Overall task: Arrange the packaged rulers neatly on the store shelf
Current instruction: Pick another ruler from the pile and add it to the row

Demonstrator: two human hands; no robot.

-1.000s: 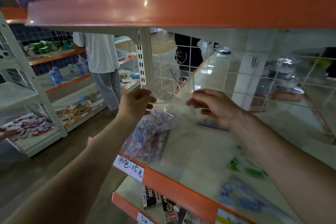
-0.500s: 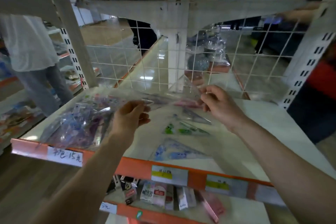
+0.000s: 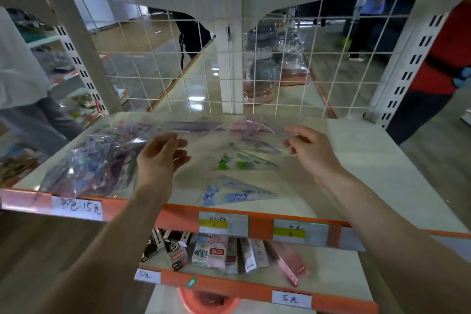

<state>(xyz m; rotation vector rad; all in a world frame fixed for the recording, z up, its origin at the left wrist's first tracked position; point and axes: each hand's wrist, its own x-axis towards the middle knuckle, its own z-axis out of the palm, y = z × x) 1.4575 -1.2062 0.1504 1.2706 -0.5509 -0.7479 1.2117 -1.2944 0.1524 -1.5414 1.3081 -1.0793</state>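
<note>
Both hands are engaged on one clear packaged ruler (image 3: 230, 128), held roughly level above the shelf (image 3: 369, 173) toward its rear edge. The left hand (image 3: 160, 158) grasps the pack's left end, with its fingers curled round the edge. The right hand (image 3: 314, 153) pinches the right end between thumb and fingertips. The pack is transparent with a pink tint near its middle. Whether it touches the shelf surface cannot be determined.

Two packs lie flat on the shelf below the held pack. A green-printed pack (image 3: 237, 162) is at mid-depth and a blue-printed pack (image 3: 230, 192) is just behind the orange front edge. A heap of clear bags (image 3: 94, 160) occupies the left side and reaches the front left corner. A wire grid (image 3: 163, 71) closes the rear edge. A handwritten price label (image 3: 79, 208) is fixed to the front edge at the left. Small boxes (image 3: 216, 252) stand on the lower shelf (image 3: 331, 270)
</note>
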